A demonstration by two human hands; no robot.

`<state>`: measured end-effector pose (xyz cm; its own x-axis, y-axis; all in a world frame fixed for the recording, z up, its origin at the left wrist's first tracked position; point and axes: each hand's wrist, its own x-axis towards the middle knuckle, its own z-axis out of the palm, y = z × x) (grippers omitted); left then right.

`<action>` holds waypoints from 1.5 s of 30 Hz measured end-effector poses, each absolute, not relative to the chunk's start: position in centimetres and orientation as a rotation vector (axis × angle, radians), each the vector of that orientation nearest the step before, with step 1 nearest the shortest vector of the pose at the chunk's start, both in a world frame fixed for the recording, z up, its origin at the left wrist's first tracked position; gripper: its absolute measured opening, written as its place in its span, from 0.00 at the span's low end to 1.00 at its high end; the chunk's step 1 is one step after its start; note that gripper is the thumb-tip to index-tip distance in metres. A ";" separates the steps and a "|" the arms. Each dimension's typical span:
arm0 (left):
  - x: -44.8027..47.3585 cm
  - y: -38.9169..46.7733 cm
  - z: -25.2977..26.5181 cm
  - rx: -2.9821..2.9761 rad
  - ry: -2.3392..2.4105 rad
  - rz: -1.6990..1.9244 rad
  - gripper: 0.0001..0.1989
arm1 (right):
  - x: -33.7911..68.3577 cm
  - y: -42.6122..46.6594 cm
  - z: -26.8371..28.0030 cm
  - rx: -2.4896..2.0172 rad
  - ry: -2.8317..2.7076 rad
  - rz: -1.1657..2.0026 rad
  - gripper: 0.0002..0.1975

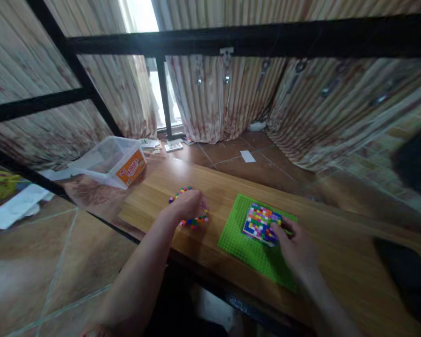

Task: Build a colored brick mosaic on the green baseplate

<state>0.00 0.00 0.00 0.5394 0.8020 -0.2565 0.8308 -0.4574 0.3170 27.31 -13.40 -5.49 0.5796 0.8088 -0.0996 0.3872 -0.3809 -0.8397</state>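
Worktop (210, 180), wooden; floor (94, 248), tiled; curtains (206, 107), striped. Left hand (190, 203) over loose bricks (193, 223); right hand (297, 244) touching brick block (260, 220); grips indiscernible.

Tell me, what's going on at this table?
A person's left hand is down among loose toy bricks on a wooden table; whether it holds any is hidden. The right hand touches the right side of a multicoloured brick block, which sits on a green studded baseplate.
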 end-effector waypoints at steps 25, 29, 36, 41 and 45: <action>2.1 -0.1 -0.2 2.366 1.156 0.335 0.03 | 26.9 -13.3 -5.3 -1.908 -0.988 0.569 0.29; 4.4 -1.2 -0.8 2.210 0.914 0.535 0.03 | 27.0 -13.2 -5.8 -1.891 -1.008 0.535 0.28; 8.2 -4.3 -1.1 2.180 0.676 0.611 0.09 | 26.9 -13.2 -5.5 -1.888 -1.007 0.531 0.26; 9.5 -5.0 -1.6 2.263 0.691 0.619 0.09 | 26.8 -13.3 -5.6 -1.848 -1.028 0.544 0.24; 10.0 -5.1 -1.8 2.315 0.728 0.638 0.06 | 26.9 -13.3 -5.7 -1.846 -1.033 0.559 0.25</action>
